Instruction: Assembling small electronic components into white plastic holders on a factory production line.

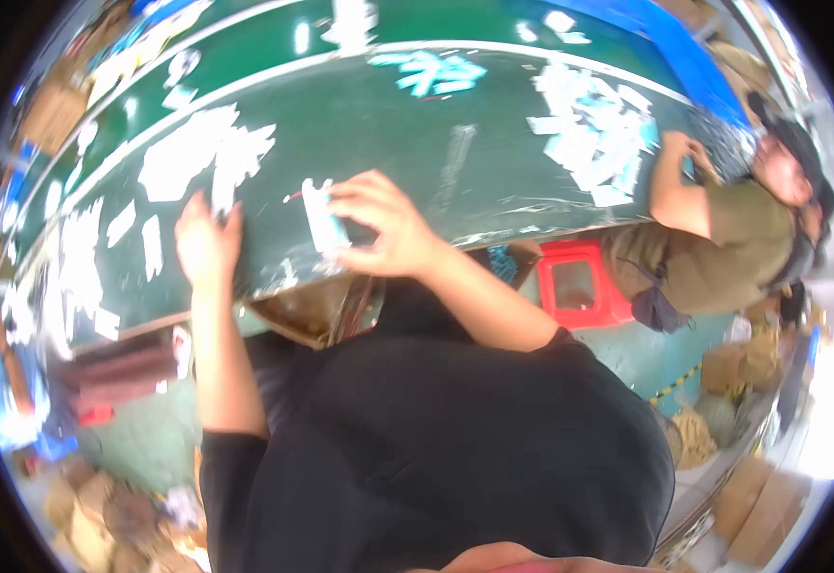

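My right hand grips a small block-shaped white and light-blue piece between thumb and fingers, just above the dark green tabletop. My left hand is at the near edge of a heap of white flat pieces. Its thumb and fingertips close around the end of a white strip at that heap. Glare washes out the outlines of the white pieces, and their exact kind cannot be made out.
Light-blue pieces lie at the far middle. A white and light-blue heap lies to the right, beside a co-worker. More white strips lie at left. A red stool and an open carton stand below the table edge.
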A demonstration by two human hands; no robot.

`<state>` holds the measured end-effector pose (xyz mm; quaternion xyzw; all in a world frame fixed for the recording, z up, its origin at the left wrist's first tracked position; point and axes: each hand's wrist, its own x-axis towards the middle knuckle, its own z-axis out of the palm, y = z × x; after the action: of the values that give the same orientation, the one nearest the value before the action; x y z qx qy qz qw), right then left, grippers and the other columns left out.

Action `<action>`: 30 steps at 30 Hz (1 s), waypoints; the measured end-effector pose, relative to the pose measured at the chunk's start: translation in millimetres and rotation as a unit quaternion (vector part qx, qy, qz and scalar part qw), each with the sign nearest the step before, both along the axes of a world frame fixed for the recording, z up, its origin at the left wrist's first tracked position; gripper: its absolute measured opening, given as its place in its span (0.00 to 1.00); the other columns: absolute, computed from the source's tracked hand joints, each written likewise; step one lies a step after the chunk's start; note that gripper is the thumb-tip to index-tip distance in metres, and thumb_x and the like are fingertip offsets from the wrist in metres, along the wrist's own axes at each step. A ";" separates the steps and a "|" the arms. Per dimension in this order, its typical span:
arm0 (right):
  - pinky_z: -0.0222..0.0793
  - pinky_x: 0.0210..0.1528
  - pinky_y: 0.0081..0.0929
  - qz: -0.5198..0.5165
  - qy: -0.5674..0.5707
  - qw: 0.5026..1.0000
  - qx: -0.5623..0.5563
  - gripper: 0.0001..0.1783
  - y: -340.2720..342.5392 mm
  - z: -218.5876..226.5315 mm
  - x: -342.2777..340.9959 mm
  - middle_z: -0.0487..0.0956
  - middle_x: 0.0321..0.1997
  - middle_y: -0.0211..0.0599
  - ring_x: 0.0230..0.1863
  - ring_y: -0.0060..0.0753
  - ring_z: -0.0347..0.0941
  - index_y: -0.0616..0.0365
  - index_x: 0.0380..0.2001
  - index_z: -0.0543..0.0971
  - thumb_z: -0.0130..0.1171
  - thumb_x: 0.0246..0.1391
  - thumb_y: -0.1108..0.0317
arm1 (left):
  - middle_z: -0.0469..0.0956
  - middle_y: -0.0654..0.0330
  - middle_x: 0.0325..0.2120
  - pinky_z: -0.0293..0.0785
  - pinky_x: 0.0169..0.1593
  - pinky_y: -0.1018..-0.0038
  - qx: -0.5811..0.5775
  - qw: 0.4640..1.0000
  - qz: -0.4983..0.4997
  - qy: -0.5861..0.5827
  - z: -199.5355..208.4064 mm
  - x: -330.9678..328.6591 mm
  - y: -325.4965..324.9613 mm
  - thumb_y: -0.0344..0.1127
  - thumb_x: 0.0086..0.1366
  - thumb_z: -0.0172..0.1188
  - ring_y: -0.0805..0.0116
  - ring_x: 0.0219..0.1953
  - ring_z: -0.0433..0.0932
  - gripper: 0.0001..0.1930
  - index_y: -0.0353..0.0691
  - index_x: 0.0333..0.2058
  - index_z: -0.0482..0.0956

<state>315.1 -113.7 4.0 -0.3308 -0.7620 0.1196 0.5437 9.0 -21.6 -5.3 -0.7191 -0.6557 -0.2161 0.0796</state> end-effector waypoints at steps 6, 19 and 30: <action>0.73 0.61 0.50 -0.279 -0.094 0.952 0.079 0.32 -16.4 18.3 108.3 0.83 0.56 0.45 0.58 0.54 0.77 0.55 0.49 0.85 0.85 0.41 0.55 | 0.83 0.46 0.50 0.82 0.52 0.60 0.063 0.976 -0.007 -0.210 13.2 -11.2 -21.1 0.35 0.69 0.69 0.51 0.49 0.85 0.28 0.33 0.63 0.72; 0.56 0.73 0.65 -0.705 -0.277 0.618 -0.210 0.23 -8.2 42.5 332.2 0.86 0.58 0.47 0.62 0.59 0.77 0.51 0.52 0.89 0.67 0.53 0.56 | 0.79 0.61 0.33 0.75 0.31 0.75 -0.108 0.908 -0.165 -0.371 20.1 93.4 -60.7 0.35 0.68 0.74 0.76 0.26 0.75 0.37 0.33 0.71 0.67; 0.82 0.54 0.48 -0.337 -0.196 0.875 -0.286 0.22 107.9 50.9 120.8 0.89 0.43 0.47 0.49 0.54 0.86 0.49 0.52 0.88 0.60 0.57 0.58 | 0.80 0.50 0.47 0.78 0.49 0.60 0.014 0.894 -0.283 -0.347 0.1 85.4 -63.7 0.21 0.58 0.64 0.51 0.44 0.81 0.19 0.34 0.50 0.79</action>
<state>435.9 -5.8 54.9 -0.7252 -0.6280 0.0744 0.2723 94.4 -85.3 -5.2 -0.7525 -0.4068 -0.4746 -0.2074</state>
